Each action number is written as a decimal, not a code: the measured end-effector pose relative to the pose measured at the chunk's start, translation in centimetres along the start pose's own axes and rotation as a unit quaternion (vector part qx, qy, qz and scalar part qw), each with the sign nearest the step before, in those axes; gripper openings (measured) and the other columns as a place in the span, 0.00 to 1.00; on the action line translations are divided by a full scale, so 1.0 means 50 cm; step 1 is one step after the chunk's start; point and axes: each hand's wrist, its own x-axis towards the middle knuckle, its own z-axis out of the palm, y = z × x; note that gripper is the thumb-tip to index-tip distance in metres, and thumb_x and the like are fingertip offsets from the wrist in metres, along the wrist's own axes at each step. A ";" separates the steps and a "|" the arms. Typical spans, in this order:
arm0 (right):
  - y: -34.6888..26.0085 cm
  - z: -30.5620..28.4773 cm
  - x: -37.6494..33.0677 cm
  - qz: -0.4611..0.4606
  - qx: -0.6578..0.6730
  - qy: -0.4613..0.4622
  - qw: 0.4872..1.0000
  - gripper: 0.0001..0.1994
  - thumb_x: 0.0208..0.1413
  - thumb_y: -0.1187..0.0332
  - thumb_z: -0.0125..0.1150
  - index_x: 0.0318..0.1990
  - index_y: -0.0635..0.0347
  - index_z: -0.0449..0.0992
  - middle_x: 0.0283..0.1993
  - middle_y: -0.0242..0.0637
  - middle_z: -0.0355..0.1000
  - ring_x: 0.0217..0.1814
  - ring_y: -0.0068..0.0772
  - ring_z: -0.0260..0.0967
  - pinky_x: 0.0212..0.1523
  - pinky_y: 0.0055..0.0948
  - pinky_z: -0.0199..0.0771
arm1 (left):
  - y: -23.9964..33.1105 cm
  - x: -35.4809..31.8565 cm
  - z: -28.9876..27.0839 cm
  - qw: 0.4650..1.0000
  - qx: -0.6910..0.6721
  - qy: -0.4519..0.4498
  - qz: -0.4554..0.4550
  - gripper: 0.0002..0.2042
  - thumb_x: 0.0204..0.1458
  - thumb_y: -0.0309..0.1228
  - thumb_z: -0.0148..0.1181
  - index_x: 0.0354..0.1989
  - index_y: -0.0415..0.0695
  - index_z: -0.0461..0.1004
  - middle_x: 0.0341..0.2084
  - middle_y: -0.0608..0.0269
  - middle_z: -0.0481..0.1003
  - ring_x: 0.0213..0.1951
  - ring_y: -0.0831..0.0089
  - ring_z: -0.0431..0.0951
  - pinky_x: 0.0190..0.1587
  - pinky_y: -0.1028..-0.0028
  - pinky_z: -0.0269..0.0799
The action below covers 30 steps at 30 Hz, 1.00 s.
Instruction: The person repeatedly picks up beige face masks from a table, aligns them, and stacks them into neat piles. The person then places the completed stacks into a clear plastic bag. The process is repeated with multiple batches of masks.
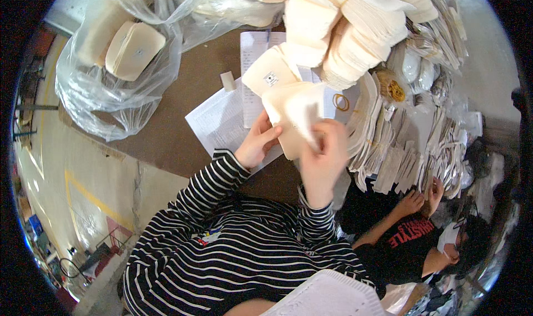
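Over the brown table I hold a small stack of cream, rounded flat pieces (288,110), like cut fabric or thin pads. My left hand (257,140) grips its left edge, thumb on top. At the stack's right side, my right hand (326,152) is curled and slightly blurred, its fingers at the raised edge of the upper piece. Just beyond lies another cream stack (266,72) with a small printed label. Under these are printed sheets of paper (214,116).
Tall cream stacks (361,27) stand at the far side. A clear plastic bag (89,105) at the left holds a labelled stack (136,49). Rubber bands (341,102) and bundles of pale strips (400,149) lie to the right, where another person's hands (413,202) work.
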 end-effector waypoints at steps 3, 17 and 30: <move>-0.026 0.032 -0.030 0.053 -0.007 -0.090 0.994 0.16 0.44 0.75 0.69 0.42 0.59 0.75 0.47 0.43 0.71 0.50 0.50 0.74 0.48 0.40 0.74 | -0.053 -0.017 -0.005 0.997 -0.022 0.002 0.074 0.42 0.55 0.47 0.67 0.71 0.44 0.51 0.65 0.59 0.63 0.65 0.65 0.66 0.66 0.62 0.65; 0.229 0.011 0.076 0.059 -0.240 -0.034 0.968 0.10 0.55 0.70 0.63 0.43 0.63 0.80 0.40 0.44 0.77 0.44 0.48 0.75 0.46 0.41 0.74 | 0.208 -0.101 0.030 0.686 0.690 0.092 0.209 0.34 0.36 0.32 0.71 0.57 0.38 0.68 0.45 0.51 0.77 0.46 0.54 0.79 0.51 0.61 0.73; 0.261 -0.029 0.098 0.093 0.044 0.090 0.991 0.03 0.54 0.74 0.62 0.31 0.63 0.75 0.38 0.40 0.76 0.39 0.39 0.75 0.39 0.33 0.75 | 0.215 -0.140 -0.014 0.945 0.294 0.092 0.110 0.38 0.35 0.23 0.72 0.61 0.33 0.66 0.51 0.52 0.77 0.52 0.62 0.79 0.55 0.67 0.74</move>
